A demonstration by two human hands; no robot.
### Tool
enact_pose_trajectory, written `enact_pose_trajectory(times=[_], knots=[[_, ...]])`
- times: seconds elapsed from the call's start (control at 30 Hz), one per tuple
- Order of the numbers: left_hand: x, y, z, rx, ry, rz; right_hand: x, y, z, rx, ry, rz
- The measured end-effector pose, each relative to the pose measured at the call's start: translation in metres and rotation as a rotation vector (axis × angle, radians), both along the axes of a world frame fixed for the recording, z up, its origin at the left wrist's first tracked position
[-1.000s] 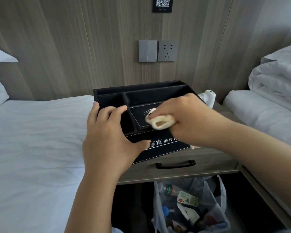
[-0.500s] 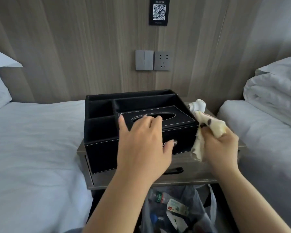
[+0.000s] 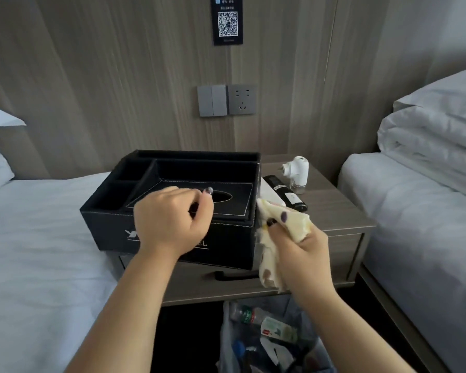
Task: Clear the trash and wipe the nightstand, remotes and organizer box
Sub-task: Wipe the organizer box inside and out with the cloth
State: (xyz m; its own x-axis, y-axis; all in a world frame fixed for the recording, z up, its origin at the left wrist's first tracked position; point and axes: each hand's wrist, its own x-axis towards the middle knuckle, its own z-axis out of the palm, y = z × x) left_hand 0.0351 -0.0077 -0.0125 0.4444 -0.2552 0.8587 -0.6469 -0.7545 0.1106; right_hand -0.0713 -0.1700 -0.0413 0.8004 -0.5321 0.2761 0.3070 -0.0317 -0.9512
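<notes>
The black organizer box [image 3: 113, 211] sits on the left part of the grey nightstand [image 3: 334, 214], overhanging its left edge toward the bed. My left hand [image 3: 170, 222] hovers over the box's front wall and tissue lid with its fingers loosely curled, holding nothing. Just right of the box, my right hand [image 3: 304, 254] grips a cream cloth with dark spots [image 3: 269, 265], which hangs down in front of the drawer. A black remote [image 3: 287, 193] lies on the nightstand behind the cloth, and a white remote [image 3: 268, 191] is partly hidden beside the box.
A white plug-in device [image 3: 296, 172] stands at the back of the nightstand. Under the nightstand, a clear trash bag [image 3: 269, 337] holds bottles and wrappers. White beds flank the nightstand on the left [image 3: 38, 238] and right [image 3: 428, 224]. The drawer has a black handle [image 3: 234, 275].
My right hand has taken the cloth out of the box to its right side. My left hand went from the box's left edge to its front middle, and its fingers curled.
</notes>
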Motion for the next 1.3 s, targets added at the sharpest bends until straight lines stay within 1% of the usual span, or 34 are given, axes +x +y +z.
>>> enact_pose_trajectory(times=[0.03, 0.13, 0.23, 0.3, 0.37, 0.47, 0.53, 0.6, 0.63, 0.77, 0.83, 0.87, 0.9, 0.97, 1.07, 1.1, 1.13, 1.2, 1.3], knots=[[0.005, 0.011, -0.001, -0.020, 0.024, -0.049, -0.004, 0.010, -0.002, -0.031, -0.045, 0.005], [0.013, 0.030, 0.001, -0.058, 0.124, -0.112, -0.011, 0.043, -0.018, -0.137, -0.175, -0.022], [0.003, 0.026, 0.002, -0.027, 0.114, -0.187, -0.008, 0.067, -0.037, -0.220, -0.314, -0.121], [-0.005, 0.018, 0.002, -0.033, 0.130, -0.170, -0.004, 0.076, -0.049, -0.308, -0.377, -0.118], [-0.006, 0.015, 0.000, -0.062, 0.157, -0.134, 0.002, 0.083, -0.055, -0.386, -0.390, -0.093], [-0.001, 0.018, -0.003, -0.117, 0.176, -0.176, 0.015, 0.084, -0.051, -0.396, -0.439, -0.084], [-0.001, 0.019, -0.002, -0.135, 0.175, -0.204, 0.028, 0.078, -0.041, -0.411, -0.481, -0.103], [-0.001, 0.019, -0.002, -0.144, 0.167, -0.230, 0.045, 0.064, -0.025, -0.386, -0.480, -0.086], [-0.001, 0.018, -0.002, -0.159, 0.168, -0.250, 0.055, 0.055, -0.015, -0.354, -0.466, -0.087], [0.001, 0.018, -0.004, -0.176, 0.112, -0.315, 0.098, 0.017, 0.017, -0.114, -0.275, -0.127], [0.002, 0.017, -0.005, -0.170, 0.088, -0.323, 0.101, 0.019, 0.017, -0.050, -0.286, -0.163], [0.003, 0.017, -0.005, -0.174, 0.089, -0.325, 0.096, 0.028, 0.014, -0.047, -0.324, -0.178], [0.004, 0.018, -0.005, -0.182, 0.095, -0.330, 0.088, 0.039, 0.007, -0.070, -0.382, -0.181], [0.008, 0.020, -0.005, -0.187, 0.098, -0.360, 0.071, 0.063, -0.010, -0.179, -0.492, -0.172], [0.012, 0.024, -0.008, -0.198, 0.085, -0.408, 0.074, 0.057, -0.011, -0.342, -0.546, -0.196], [0.013, 0.024, -0.007, -0.202, 0.078, -0.414, 0.082, 0.048, -0.005, -0.336, -0.522, -0.210], [0.014, 0.024, -0.007, -0.202, 0.071, -0.417, 0.091, 0.039, 0.001, -0.279, -0.477, -0.224], [0.014, 0.024, -0.007, -0.190, 0.056, -0.424, 0.101, 0.024, 0.013, -0.067, -0.359, -0.226], [0.012, 0.025, -0.008, -0.176, 0.035, -0.429, 0.096, 0.020, 0.002, 0.170, -0.229, -0.233]])
